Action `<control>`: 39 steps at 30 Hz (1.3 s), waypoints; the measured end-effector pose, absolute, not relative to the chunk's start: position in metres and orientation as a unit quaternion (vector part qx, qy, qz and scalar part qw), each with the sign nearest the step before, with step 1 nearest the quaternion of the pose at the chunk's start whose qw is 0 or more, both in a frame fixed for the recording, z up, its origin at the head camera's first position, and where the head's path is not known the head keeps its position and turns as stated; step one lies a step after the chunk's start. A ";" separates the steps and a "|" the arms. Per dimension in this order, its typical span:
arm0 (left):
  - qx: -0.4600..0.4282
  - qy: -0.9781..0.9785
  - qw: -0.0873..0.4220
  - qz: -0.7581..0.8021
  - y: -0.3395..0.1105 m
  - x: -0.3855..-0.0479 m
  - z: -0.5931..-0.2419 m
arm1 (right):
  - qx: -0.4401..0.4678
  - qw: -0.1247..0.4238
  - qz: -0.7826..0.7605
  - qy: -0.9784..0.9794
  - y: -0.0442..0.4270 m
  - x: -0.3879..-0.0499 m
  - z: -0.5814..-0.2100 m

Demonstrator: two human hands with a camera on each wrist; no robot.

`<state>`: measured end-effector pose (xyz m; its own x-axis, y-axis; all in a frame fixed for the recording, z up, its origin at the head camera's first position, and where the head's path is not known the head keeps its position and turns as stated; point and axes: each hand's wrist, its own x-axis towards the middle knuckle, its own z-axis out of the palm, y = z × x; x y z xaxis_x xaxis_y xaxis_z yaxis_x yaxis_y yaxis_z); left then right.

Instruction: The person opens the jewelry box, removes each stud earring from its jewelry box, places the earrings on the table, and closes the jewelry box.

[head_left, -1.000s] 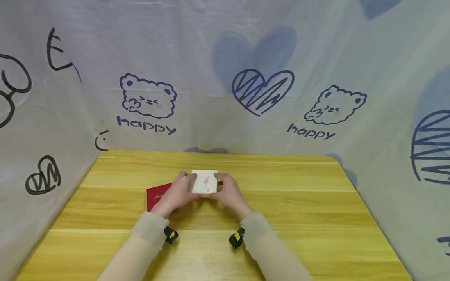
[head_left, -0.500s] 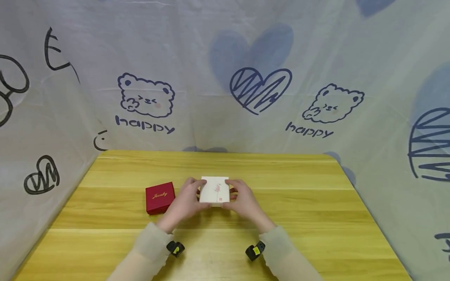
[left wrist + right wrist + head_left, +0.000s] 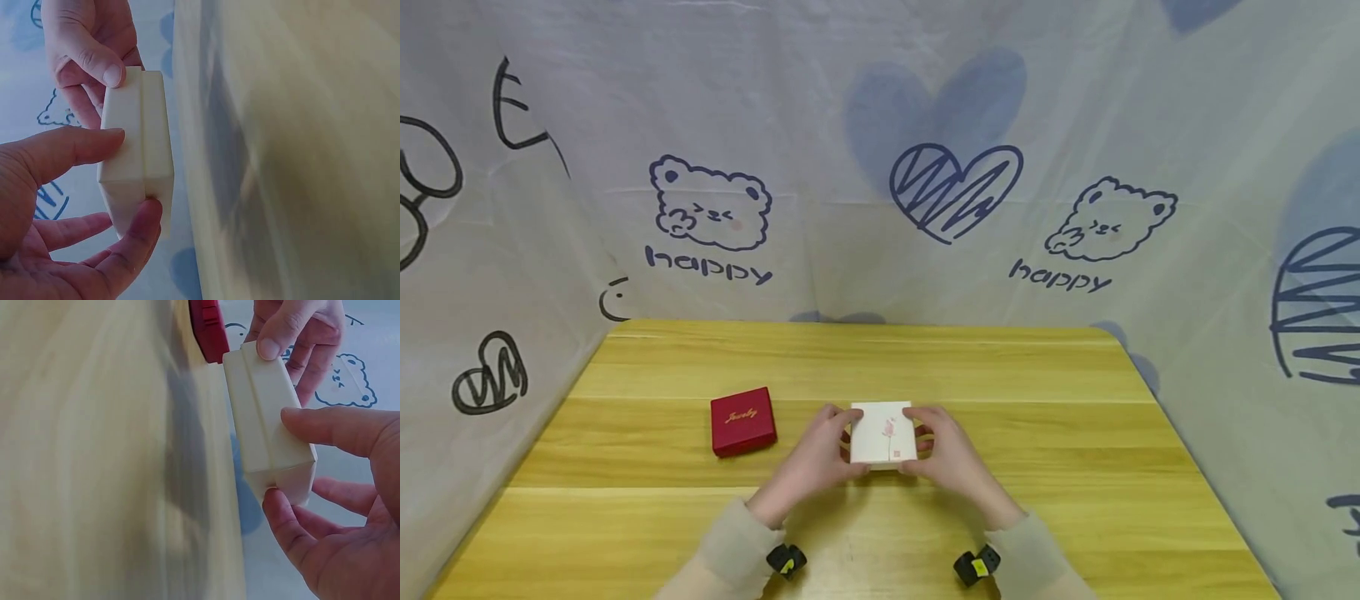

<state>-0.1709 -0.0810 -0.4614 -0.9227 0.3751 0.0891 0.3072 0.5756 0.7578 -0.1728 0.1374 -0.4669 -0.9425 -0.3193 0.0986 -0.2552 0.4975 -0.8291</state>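
Note:
Both hands hold a small white lidded box (image 3: 880, 433) with a pink flower printed on its top. My left hand (image 3: 822, 454) grips its left side, thumb at the near edge and fingers round the far corner and side. On the opposite side my right hand (image 3: 953, 457) grips it in the same way. In the left wrist view the seam between lid and base runs along the white box (image 3: 131, 137), and the lid sits on the base. A gap with shadow below shows the white box (image 3: 269, 412) held above the table in the right wrist view.
A red box (image 3: 742, 422) with gold lettering reading "Jewelry" lies on the wooden table (image 3: 1037, 433), left of the hands. A white cloth (image 3: 835, 267) with printed hearts and bears hangs behind the table and along its sides.
Both hands have carried the white box to the right and nearer to the person, away from the red box. The red box, partly covered earlier by the left hand, is now fully visible.

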 end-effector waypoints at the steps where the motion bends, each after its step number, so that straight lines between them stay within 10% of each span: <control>1: 0.195 0.886 0.044 0.419 -0.080 -0.170 -0.463 | -0.168 0.034 -0.470 0.866 0.139 -0.171 -0.468; 39: 0.192 0.896 0.102 0.388 -0.073 -0.156 -0.489 | -0.187 0.109 -0.393 0.894 0.158 -0.158 -0.481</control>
